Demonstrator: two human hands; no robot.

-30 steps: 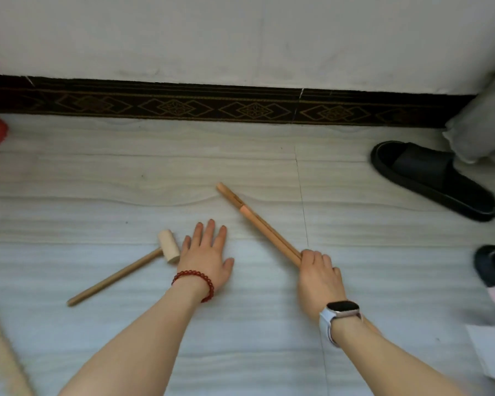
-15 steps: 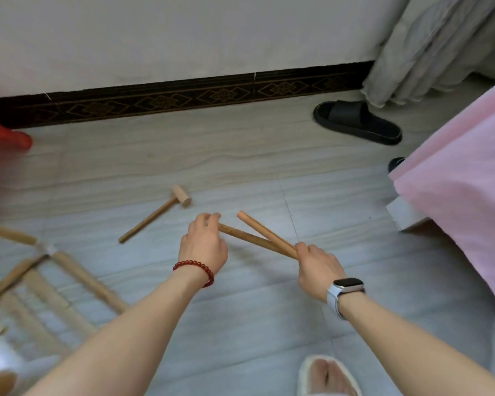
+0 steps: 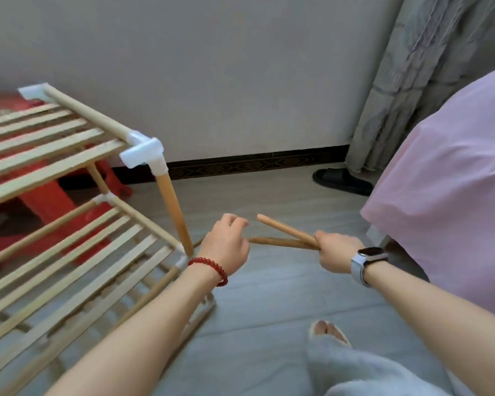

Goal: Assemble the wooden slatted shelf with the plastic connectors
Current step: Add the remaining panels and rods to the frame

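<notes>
Now up off the floor and higher than half a second ago: two wooden sticks, crossed like an X in the middle of the frame. Shelf swung into full view on the left side too. Held at one end by the right hand, fingers wrapped tight round both sticks. Pinched at the other end of the lower stick by the left hand, fingers curled round its tip. Long way of the sticks: left to right, tips pointing toward the shelf. Left hand closer to the shelf, just beside its near leg. White corner piece on top of that leg, upper left of middle. Below all this, grey floor. Around it: grey wall at the top, pink bed cover on the right, black slipper by the curtain, red stool behind the shelf.
</notes>
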